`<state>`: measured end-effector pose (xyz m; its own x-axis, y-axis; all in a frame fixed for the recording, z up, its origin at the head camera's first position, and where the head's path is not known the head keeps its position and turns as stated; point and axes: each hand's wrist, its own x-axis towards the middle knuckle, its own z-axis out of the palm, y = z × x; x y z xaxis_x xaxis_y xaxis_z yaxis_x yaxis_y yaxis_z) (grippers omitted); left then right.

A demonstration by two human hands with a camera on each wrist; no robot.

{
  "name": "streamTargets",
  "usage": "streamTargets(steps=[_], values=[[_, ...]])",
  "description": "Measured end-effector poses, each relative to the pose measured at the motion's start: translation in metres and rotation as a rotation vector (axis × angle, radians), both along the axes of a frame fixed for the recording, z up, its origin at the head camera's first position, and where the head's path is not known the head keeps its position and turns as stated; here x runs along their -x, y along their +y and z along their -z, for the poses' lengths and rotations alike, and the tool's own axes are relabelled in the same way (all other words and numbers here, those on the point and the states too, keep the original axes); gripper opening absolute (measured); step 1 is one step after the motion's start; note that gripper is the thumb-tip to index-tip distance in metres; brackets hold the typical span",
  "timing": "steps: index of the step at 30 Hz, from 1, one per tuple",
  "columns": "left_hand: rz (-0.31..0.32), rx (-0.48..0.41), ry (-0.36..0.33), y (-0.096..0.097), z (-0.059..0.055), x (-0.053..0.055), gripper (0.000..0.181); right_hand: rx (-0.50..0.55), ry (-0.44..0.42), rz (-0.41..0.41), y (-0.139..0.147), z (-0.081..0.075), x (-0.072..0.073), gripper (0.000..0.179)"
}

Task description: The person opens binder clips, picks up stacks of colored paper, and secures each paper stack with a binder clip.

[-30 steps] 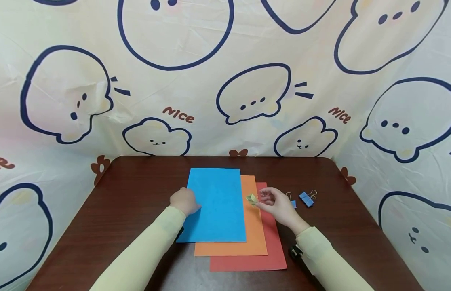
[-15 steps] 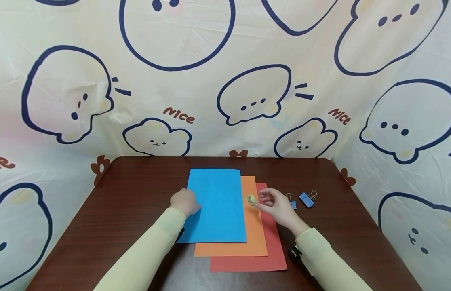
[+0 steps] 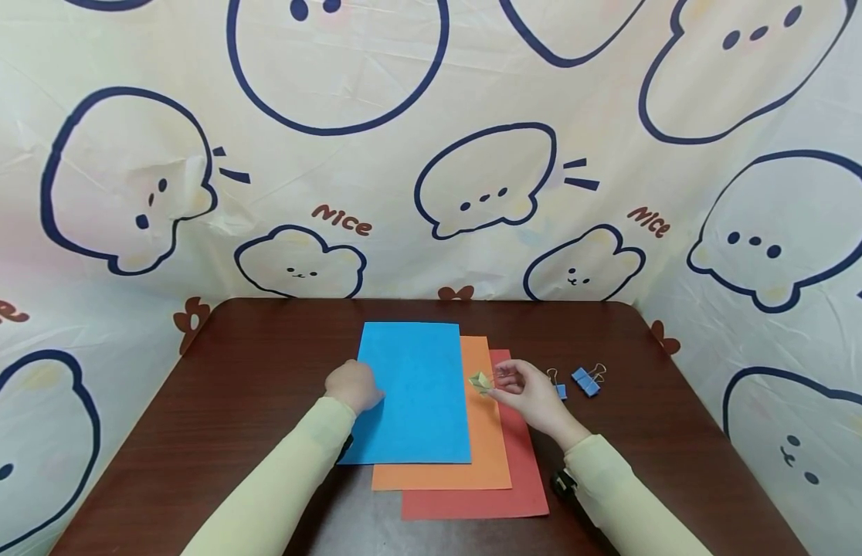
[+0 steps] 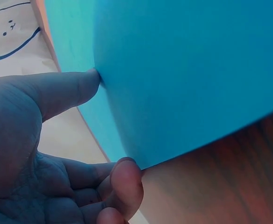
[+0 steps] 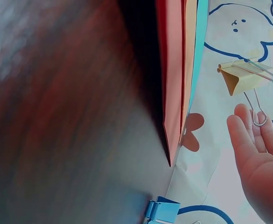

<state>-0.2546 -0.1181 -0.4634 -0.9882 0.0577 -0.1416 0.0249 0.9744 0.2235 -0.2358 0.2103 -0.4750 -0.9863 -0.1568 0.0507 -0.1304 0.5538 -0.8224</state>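
A blue sheet of paper [image 3: 417,394] lies on top of an orange sheet [image 3: 490,455] and a red sheet [image 3: 524,463], fanned toward the right and front. My left hand [image 3: 351,384] holds the blue sheet's left edge. In the left wrist view its thumb [image 4: 75,91] presses on the blue face, with curled fingers [image 4: 127,184] at the edge. Over the orange sheet, my right hand [image 3: 531,390] holds a yellow binder clip [image 3: 480,381] by its wire handles. The right wrist view shows the clip's body [image 5: 244,78] facing the sheets and one handle against the fingers.
Two blue binder clips lie right of the sheets: one [image 3: 587,381] in full view, the other [image 3: 561,391] partly behind my right hand. The dark brown table [image 3: 264,347] ends at a curtain [image 3: 389,262] with cartoon bears.
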Motion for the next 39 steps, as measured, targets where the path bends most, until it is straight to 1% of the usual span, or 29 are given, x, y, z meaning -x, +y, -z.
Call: streamTargets(steps=[5, 10, 14, 18, 22, 27, 32, 39], values=[[-0.001, 0.015, -0.002, 0.0, -0.001, -0.001, 0.04, 0.007, -0.005, -0.002, 0.001, 0.0, 0.0, 0.045], [0.001, 0.042, -0.009, 0.0, -0.004, -0.003, 0.048, 0.013, -0.011, 0.003, 0.002, 0.0, 0.0, 0.048], [0.004, 0.049, -0.017, -0.001, -0.008, -0.002, 0.048, 0.018, -0.008, 0.005, 0.004, -0.001, -0.001, 0.049], [-0.018, 0.004, -0.022, -0.004, -0.009, 0.004, 0.046, 0.019, -0.005, 0.001, 0.004, -0.001, -0.001, 0.047], [-0.045, -0.068, -0.034, -0.008, -0.008, 0.011, 0.048, 0.012, -0.006, 0.005, 0.004, -0.001, -0.002, 0.045], [-0.067, -0.146, -0.04, -0.013, -0.003, 0.02, 0.058, 0.016, -0.008, -0.001, 0.003, -0.002, -0.002, 0.046], [-0.081, -0.203, -0.023, -0.016, 0.003, 0.029, 0.071, 0.021, -0.01, -0.001, 0.002, -0.001, -0.002, 0.047], [-0.13, -0.263, -0.02, -0.014, 0.009, 0.034, 0.072, 0.025, -0.001, -0.004, 0.002, -0.002, -0.003, 0.045]])
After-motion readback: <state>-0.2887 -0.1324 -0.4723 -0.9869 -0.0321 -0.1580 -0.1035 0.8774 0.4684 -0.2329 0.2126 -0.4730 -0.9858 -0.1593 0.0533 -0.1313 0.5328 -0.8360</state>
